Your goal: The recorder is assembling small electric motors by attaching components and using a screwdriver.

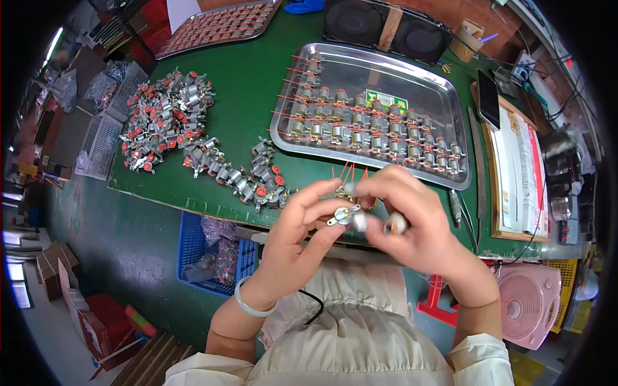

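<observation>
Between the thumb and fingers of my left hand (299, 225) is a small silver motor (341, 217) with a two-eared metal flange. My right hand (412, 215) is closed close beside it, with its fingers curled. A small round part (395, 224), whitish and smeared by motion, shows at the right fingers; its kind cannot be made out. Just beyond my fingertips, thin red wires (347, 172) and brassy bits lie at the table's near edge. A pile of loose small motors (170, 122) with red discs spreads over the left, trailing toward my left hand.
A metal tray (412, 67) holds rows of motors with red wires; another filled tray (222, 29) stands at the far left. Black twin fans (351, 24), a phone (488, 100) and a clipboard (508, 174) line the table's far and right sides. Below are a blue crate (190, 257) and a pink fan (524, 302).
</observation>
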{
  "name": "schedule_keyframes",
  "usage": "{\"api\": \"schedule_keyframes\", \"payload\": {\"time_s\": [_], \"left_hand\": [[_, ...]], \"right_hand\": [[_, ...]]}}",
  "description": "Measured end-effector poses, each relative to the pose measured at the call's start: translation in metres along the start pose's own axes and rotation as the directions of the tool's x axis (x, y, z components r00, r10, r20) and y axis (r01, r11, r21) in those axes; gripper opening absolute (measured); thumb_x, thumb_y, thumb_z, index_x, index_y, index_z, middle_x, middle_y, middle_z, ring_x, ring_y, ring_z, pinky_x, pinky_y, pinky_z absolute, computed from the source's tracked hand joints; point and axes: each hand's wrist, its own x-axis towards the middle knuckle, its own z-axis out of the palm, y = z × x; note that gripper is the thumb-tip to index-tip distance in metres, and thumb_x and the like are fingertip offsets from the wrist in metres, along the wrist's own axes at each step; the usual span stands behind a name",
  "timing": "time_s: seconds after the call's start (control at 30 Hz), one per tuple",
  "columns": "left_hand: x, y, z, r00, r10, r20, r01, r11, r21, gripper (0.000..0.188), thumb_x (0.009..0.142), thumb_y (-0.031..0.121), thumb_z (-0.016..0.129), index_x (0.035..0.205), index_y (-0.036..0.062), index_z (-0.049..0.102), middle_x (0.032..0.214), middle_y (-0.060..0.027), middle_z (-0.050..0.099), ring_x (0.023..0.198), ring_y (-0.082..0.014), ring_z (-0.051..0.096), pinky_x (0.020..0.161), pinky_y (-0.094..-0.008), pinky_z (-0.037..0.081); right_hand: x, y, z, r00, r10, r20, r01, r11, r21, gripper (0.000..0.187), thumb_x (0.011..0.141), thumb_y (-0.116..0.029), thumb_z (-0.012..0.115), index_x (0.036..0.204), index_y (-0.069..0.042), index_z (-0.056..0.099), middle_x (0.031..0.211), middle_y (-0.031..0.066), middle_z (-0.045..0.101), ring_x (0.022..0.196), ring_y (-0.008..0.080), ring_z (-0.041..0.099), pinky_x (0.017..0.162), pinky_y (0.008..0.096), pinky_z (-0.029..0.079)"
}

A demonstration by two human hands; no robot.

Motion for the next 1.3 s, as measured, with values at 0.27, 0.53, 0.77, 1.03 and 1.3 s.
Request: {"api": "schedule_keyframes", "payload": {"time_s": [0.27,0.53,0.77,1.03,1.3], "left_hand": [[0.013,-0.011,0.008,0.988,0.106,-0.116,-0.066,0.95,0.307,0.024,0.079,0.001,0.058,0.103,0.0,0.058,0.1,-0.0123,0.059,0.088,-0.0187,0.058,0.074,-0.0283,0.048],[0.023,-0.023,0.013,0.879,0.477,-0.02,-0.356,0.683,0.637,0.027,0.074,-0.005,0.058,0.101,-0.0008,0.059,0.095,-0.0146,0.061,0.081,-0.0256,0.059,0.071,-0.0307,0.047],[0.026,-0.023,0.019,0.893,0.451,0.0,-0.338,0.669,0.662,0.027,0.076,-0.003,0.058,0.103,-0.0012,0.058,0.094,-0.0141,0.061,0.078,-0.0242,0.059,0.068,-0.0297,0.047],[0.024,-0.023,0.03,0.965,0.255,-0.061,-0.202,0.873,0.445,0.026,0.08,0.002,0.056,0.106,-0.0022,0.056,0.094,-0.0139,0.06,0.078,-0.022,0.059,0.068,-0.0279,0.047],[0.026,-0.026,0.029,0.985,0.169,-0.046,-0.137,0.907,0.399,0.029,0.081,0.003,0.055,0.11,-0.0014,0.055,0.097,-0.0149,0.059,0.081,-0.0207,0.059,0.07,-0.0275,0.047]], "right_hand": [[-0.005,0.011,0.0,0.984,-0.161,-0.081,0.133,0.952,-0.278,0.024,0.063,-0.002,0.063,0.085,-0.004,0.055,0.076,0.0069,0.051,0.067,0.0221,0.053,0.06,0.032,0.038],[-0.012,0.013,0.004,0.99,-0.111,-0.086,0.076,0.94,-0.331,0.022,0.061,-0.001,0.064,0.077,-0.004,0.049,0.072,0.0081,0.046,0.063,0.0232,0.05,0.058,0.0329,0.038],[-0.018,0.015,0.0,0.987,0.096,-0.127,-0.099,0.995,-0.014,0.022,0.065,0.001,0.062,0.081,-0.001,0.049,0.074,0.0097,0.047,0.065,0.0255,0.051,0.055,0.0331,0.042],[-0.025,0.032,-0.008,0.931,-0.348,-0.107,0.256,0.835,-0.487,0.035,0.056,-0.004,0.063,0.09,-0.002,0.057,0.075,0.0033,0.053,0.057,0.0148,0.053,0.053,0.0268,0.036],[-0.025,0.029,-0.011,0.958,-0.236,-0.161,0.169,0.923,-0.345,0.032,0.062,-0.003,0.064,0.093,-0.002,0.056,0.078,0.0058,0.053,0.065,0.0178,0.055,0.056,0.0293,0.04]]}}
